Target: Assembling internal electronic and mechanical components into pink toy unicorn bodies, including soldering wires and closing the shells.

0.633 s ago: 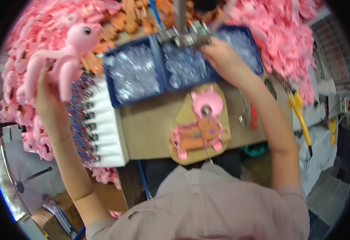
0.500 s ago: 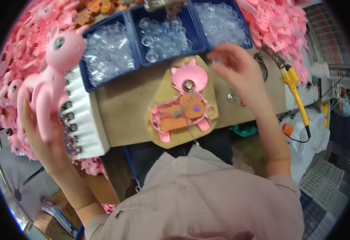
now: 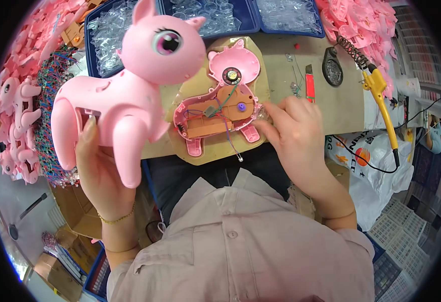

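Observation:
My left hand holds up a pink toy pony body shell, its outer side with a painted eye facing me. My thumb is hooked at a slot in its flank. A matching open half shell lies hollow side up on a tan board. Inside it sit an orange-brown gear housing, thin wires and a round metal-centred part in the head. At the shell's right end, my right hand pinches a small clear plastic piece, partly hidden by the fingers.
Blue bins of clear plastic parts line the back. A red cutter knife, a black oval holder and a yellow soldering iron are at right. Pink shells pile up on both sides; bundled wires are at left.
My left hand has brought the pony shell rightward and closer, from the left pile. My right hand has come down from near the bins to the right end of the open half shell.

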{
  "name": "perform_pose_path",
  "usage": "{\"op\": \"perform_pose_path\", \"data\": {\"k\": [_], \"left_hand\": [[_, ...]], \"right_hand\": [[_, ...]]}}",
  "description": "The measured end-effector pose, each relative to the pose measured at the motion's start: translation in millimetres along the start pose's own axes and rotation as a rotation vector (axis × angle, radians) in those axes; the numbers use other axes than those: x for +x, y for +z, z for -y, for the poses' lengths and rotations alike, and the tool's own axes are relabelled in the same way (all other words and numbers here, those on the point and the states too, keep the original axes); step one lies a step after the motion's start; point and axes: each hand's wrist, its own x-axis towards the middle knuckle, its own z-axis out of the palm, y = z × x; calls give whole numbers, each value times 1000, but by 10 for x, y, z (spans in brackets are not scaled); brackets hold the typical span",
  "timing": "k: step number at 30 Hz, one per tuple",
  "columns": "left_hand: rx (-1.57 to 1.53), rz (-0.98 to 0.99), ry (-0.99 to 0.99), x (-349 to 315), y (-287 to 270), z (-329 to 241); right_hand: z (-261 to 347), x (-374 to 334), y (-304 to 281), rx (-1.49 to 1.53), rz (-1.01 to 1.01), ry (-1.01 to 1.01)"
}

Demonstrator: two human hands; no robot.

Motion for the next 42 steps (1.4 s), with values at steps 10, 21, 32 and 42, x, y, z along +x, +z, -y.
{"op": "perform_pose_path", "data": {"k": [10, 21, 32, 42], "left_hand": [[255, 15, -274, 9, 431, 107], [2148, 681, 694, -3, 549, -616], [343, -192, -324, -169, 8, -59], [403, -15, -399, 28, 143, 245]], "right_hand": [[50, 640, -166, 1710, 112, 261], [396, 875, -400, 1514, 447, 151], [-9, 214, -9, 191, 199, -724], [197, 345, -8, 1009, 464, 239]]}}
